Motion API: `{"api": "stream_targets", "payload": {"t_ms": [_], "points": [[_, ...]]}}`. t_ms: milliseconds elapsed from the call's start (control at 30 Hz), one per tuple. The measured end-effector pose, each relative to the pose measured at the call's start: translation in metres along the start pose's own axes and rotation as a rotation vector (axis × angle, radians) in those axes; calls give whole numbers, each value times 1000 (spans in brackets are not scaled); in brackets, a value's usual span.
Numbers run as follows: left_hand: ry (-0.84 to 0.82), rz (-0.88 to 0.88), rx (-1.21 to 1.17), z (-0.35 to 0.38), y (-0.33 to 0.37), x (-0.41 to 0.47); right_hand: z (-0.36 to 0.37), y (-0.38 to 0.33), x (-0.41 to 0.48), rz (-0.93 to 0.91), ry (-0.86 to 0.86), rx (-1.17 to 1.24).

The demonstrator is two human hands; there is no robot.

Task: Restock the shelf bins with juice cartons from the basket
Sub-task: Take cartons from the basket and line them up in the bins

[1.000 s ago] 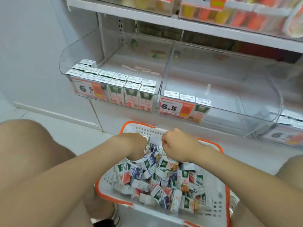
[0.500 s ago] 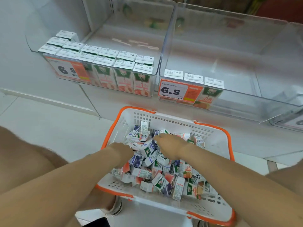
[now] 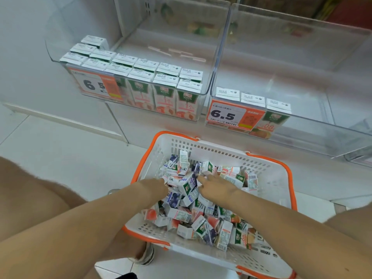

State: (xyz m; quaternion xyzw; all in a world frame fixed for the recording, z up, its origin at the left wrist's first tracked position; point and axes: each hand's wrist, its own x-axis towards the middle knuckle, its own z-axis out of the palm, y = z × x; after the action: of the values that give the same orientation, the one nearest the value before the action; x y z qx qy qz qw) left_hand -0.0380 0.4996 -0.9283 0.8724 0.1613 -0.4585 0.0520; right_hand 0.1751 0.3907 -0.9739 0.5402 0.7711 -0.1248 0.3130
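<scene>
The basket stands on the floor below the bins, full of loose juice cartons. The left hand is buried among them, so its grip cannot be told. The right hand has its fingers stretched flat on the cartons. The left bin is packed along its front edge. The right bin holds 3 cartons, with open room behind.

A shoe stands on the tiled floor.
</scene>
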Motion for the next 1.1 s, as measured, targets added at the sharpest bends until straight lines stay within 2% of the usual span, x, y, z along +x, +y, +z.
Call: {"api": "stream_targets", "payload": {"t_ms": [100, 267, 400, 500, 700, 933, 1033, 1100], "points": [[-35, -15, 1, -12, 3, -5, -4, 5, -11, 55, -2, 155], [122, -52, -240, -45, -5, -16, -36, 29, -32, 263, 149, 628], [235, 7, -480, -78, -13, -40, -75, 33, -66, 261, 326, 949], [318, 57, -594, -99, -13, -66, -95, 26, -95, 271, 411, 1094], [537, 127, -693, -125, -7, -111, -133, 19, -148, 311, 626, 1060], [928, 297, -965, -154, 10, -141, -177, 53, -218, 367, 1092, 971], [1077, 344, -1082, -167, 21, -145, -181, 84, -238, 481, 1310, 842], [1168, 336, -1121, -175, 26, -143, -179, 101, -248, 600, 1314, 697]]}}
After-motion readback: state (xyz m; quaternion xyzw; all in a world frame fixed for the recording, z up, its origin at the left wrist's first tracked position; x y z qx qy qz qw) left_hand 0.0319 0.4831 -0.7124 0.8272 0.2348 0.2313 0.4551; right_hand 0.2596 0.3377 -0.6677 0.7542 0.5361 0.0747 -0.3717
